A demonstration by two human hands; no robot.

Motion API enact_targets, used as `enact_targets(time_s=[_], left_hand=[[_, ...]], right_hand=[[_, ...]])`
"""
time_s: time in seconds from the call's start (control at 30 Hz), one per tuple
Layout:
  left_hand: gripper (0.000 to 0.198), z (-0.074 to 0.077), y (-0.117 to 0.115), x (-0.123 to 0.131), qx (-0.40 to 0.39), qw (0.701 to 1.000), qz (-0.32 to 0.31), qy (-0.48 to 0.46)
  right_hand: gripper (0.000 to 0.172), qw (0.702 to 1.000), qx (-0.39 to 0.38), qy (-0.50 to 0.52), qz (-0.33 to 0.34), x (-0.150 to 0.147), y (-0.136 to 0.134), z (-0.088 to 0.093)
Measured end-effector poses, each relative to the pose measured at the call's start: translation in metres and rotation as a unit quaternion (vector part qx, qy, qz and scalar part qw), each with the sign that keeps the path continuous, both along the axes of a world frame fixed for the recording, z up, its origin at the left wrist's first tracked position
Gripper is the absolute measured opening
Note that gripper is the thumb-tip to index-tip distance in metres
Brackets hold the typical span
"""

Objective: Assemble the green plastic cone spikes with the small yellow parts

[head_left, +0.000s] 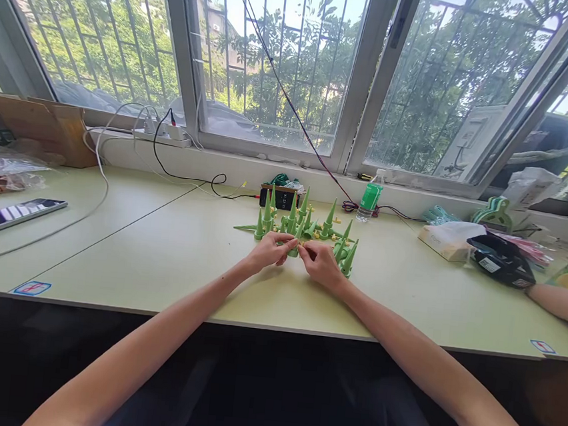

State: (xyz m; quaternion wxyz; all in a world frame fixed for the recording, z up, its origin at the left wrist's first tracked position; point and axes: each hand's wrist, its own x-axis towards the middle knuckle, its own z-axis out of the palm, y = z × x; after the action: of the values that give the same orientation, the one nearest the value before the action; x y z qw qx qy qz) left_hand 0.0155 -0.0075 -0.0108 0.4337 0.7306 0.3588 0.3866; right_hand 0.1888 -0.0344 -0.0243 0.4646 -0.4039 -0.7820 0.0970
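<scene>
At the middle of the table, my left hand [271,250] is closed in a pinch, its fingertips on a green plastic watering spike [293,251]. My right hand [322,263] comes in from the other side, thumb and finger pinched together at the top of the same piece. A small yellowish part seems to sit between the fingertips, too small to make out. Just beyond both hands stand several more green cone-shaped watering spikes [330,219], some with yellow valves. One spike [245,227] lies on its side at the left, and others [348,258] lean beside my right hand.
Behind the spikes a phone [280,198] shows a timer. A water bottle [370,196] stands near the window. On the left lie another phone [12,217] and a white cable [100,188]. A tissue box [446,241], a black item [500,259] and another person's arm [564,305] are right.
</scene>
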Motion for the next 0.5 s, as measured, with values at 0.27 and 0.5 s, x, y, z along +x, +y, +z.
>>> enact_targets(time_s=[0.27,0.5], left_hand=[[0.043,-0.0012,-0.0007,0.0012,-0.063,0.995,-0.072,-0.007],[0.045,-0.0037,0.0014,-0.0022,-0.099,0.986,-0.127,-0.030]], right_hand=[[0.036,1.000,0.011,-0.005,-0.027,-0.0042,-0.0013,-0.0018],[0.032,1.000,0.005,-0.007,-0.020,-0.0037,-0.0011,-0.0030]])
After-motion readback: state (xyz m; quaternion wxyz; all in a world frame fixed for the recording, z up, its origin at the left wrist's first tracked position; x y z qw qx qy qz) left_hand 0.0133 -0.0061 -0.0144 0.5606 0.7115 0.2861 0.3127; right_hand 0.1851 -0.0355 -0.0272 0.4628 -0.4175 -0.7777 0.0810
